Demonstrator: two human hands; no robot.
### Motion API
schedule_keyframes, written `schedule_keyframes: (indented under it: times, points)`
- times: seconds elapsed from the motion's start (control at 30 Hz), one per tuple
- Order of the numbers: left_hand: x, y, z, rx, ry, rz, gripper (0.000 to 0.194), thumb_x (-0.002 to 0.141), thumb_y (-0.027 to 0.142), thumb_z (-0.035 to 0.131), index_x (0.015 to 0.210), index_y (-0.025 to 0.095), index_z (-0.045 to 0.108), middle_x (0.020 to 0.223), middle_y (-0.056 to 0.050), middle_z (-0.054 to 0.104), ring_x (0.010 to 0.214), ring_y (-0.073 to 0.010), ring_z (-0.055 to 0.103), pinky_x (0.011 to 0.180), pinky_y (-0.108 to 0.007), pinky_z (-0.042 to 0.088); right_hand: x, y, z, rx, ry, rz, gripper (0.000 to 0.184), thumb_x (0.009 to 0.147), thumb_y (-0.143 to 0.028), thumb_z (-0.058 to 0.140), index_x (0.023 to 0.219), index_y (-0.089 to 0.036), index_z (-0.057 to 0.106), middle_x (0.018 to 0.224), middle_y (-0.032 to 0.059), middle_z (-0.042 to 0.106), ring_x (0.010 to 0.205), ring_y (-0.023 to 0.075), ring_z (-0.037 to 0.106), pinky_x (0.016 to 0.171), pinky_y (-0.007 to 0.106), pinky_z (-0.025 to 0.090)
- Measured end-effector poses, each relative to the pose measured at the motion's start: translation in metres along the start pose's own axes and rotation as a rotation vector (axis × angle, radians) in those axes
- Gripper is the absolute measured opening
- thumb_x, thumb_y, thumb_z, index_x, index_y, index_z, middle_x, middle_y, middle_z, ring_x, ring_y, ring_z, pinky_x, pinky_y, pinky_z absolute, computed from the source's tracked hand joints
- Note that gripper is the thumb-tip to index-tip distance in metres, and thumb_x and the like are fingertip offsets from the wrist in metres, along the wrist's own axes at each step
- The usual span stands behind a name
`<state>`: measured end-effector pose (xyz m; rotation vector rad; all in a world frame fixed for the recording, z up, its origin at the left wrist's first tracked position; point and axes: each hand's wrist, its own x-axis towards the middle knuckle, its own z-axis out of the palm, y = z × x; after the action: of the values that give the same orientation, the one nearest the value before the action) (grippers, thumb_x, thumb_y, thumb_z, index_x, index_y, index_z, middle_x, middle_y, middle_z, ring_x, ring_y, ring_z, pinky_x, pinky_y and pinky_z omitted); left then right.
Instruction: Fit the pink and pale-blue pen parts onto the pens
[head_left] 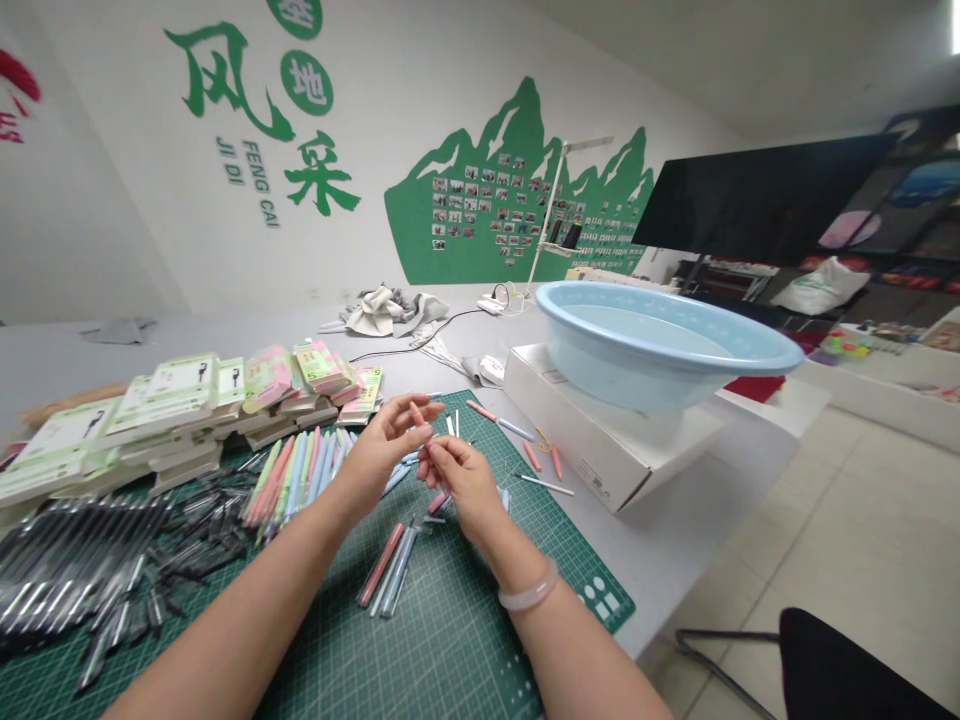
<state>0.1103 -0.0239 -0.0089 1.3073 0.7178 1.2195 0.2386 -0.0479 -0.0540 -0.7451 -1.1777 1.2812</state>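
My left hand (390,445) is closed in a pinch, with what looks like a small pink pen part (418,412) between thumb and fingers. Right beside it, my right hand (459,475) pinches at the same spot; its fingers hide what they hold. Below the hands, pink and blue pen barrels (396,570) lie on the green cutting mat (442,650). A row of pastel pens (300,470) is to the left of my left hand. Past my right hand lie a pink-and-blue pen (501,420), short pink pieces (532,457) and a thin white refill (544,485).
Many clear black pens (75,560) cover the mat's left side. Behind them are stacked cartons (157,400) and sticky-note packs (322,368). A blue basin (667,350) rests on a white box (592,440) at right. Cloths (390,312) and a cable lie farther back; a chair (847,670) stands lower right.
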Motion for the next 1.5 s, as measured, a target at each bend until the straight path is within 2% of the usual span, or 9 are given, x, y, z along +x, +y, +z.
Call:
schedule_keyframes:
  times: [0.13, 0.3, 0.37, 0.5, 0.67, 0.9, 1.0, 1.27, 1.5]
  points:
    - [0.002, -0.007, -0.004, 0.017, 0.088, 0.036, 0.019, 0.068, 0.027, 0.073, 0.08, 0.015, 0.063, 0.08, -0.002, 0.064, 0.073, -0.0131, 0.058, 0.07, -0.024, 0.045, -0.001, 0.0, 0.001, 0.014, 0.013, 0.006, 0.026, 0.082, -0.042, 0.057, 0.079, -0.017, 0.063, 0.063, -0.0006, 0.06, 0.052, 0.0083, 0.048, 0.051, 0.02, 0.037]
    - [-0.002, -0.004, -0.007, -0.097, -0.044, -0.102, 0.028, 0.075, 0.031, 0.066, 0.099, 0.016, 0.066, 0.093, -0.008, 0.067, 0.088, -0.0191, 0.061, 0.082, -0.032, 0.046, -0.003, 0.002, 0.003, 0.12, -0.022, 0.133, 0.035, 0.081, -0.05, 0.056, 0.082, -0.016, 0.062, 0.062, 0.0001, 0.059, 0.043, 0.0066, 0.043, 0.036, 0.017, 0.029]
    - [-0.003, -0.003, -0.006, -0.094, -0.027, -0.077, 0.03, 0.074, 0.031, 0.068, 0.101, 0.018, 0.065, 0.095, -0.006, 0.066, 0.089, -0.0181, 0.06, 0.082, -0.03, 0.046, -0.003, 0.004, 0.003, 0.1, -0.004, 0.132, 0.035, 0.081, -0.05, 0.056, 0.083, -0.015, 0.063, 0.062, -0.0002, 0.058, 0.044, 0.0067, 0.043, 0.034, 0.016, 0.028]
    - [-0.002, -0.008, -0.007, -0.026, 0.097, -0.007, 0.02, 0.067, 0.029, 0.074, 0.081, 0.016, 0.066, 0.078, -0.001, 0.064, 0.072, -0.0132, 0.059, 0.071, -0.025, 0.046, -0.003, 0.002, 0.002, 0.095, 0.007, 0.137, 0.034, 0.08, -0.049, 0.058, 0.081, -0.016, 0.063, 0.061, -0.0008, 0.057, 0.043, 0.0064, 0.041, 0.034, 0.016, 0.028]
    - [-0.001, -0.011, -0.01, -0.112, 0.034, -0.099, 0.023, 0.07, 0.03, 0.072, 0.087, 0.016, 0.07, 0.085, -0.005, 0.068, 0.079, -0.0159, 0.061, 0.074, -0.028, 0.048, -0.006, -0.005, 0.003, 0.362, -0.147, 0.28, 0.032, 0.082, -0.044, 0.056, 0.081, -0.013, 0.062, 0.055, -0.0035, 0.052, 0.036, 0.0021, 0.027, 0.038, 0.016, 0.026]
    - [-0.002, -0.019, -0.013, -0.111, 0.033, -0.072, 0.017, 0.074, 0.028, 0.068, 0.087, 0.017, 0.07, 0.089, -0.004, 0.067, 0.086, -0.0146, 0.059, 0.083, -0.026, 0.046, -0.004, 0.002, 0.002, 0.235, 0.044, 0.18, 0.025, 0.069, -0.033, 0.074, 0.079, -0.016, 0.059, 0.061, -0.0019, 0.059, 0.043, 0.0068, 0.05, 0.038, 0.016, 0.033]
    - [-0.002, -0.019, -0.012, -0.124, 0.012, -0.059, 0.016, 0.075, 0.029, 0.067, 0.086, 0.018, 0.07, 0.086, -0.003, 0.066, 0.081, -0.0136, 0.058, 0.08, -0.026, 0.046, -0.003, 0.003, 0.002, 0.252, 0.001, 0.221, 0.027, 0.075, -0.04, 0.067, 0.078, -0.014, 0.062, 0.061, 0.0003, 0.06, 0.045, 0.0076, 0.051, 0.039, 0.017, 0.035]
    - [-0.004, -0.019, -0.01, -0.18, 0.036, -0.075, 0.016, 0.073, 0.028, 0.069, 0.085, 0.018, 0.07, 0.086, -0.003, 0.064, 0.083, -0.0136, 0.057, 0.079, -0.025, 0.046, -0.004, 0.001, 0.004, 0.296, -0.049, 0.249, 0.028, 0.076, -0.041, 0.066, 0.078, -0.014, 0.062, 0.056, -0.0026, 0.052, 0.041, 0.0046, 0.039, 0.037, 0.016, 0.023]
    - [-0.011, -0.013, -0.004, -0.244, -0.021, -0.085, 0.013, 0.078, 0.028, 0.064, 0.085, 0.017, 0.068, 0.084, -0.004, 0.062, 0.081, -0.014, 0.057, 0.077, -0.026, 0.047, -0.007, -0.001, 0.003, 0.536, -0.214, 0.365, 0.028, 0.083, -0.042, 0.057, 0.082, -0.014, 0.06, 0.049, -0.0082, 0.036, 0.037, 0.003, 0.02, 0.038, 0.017, 0.016]
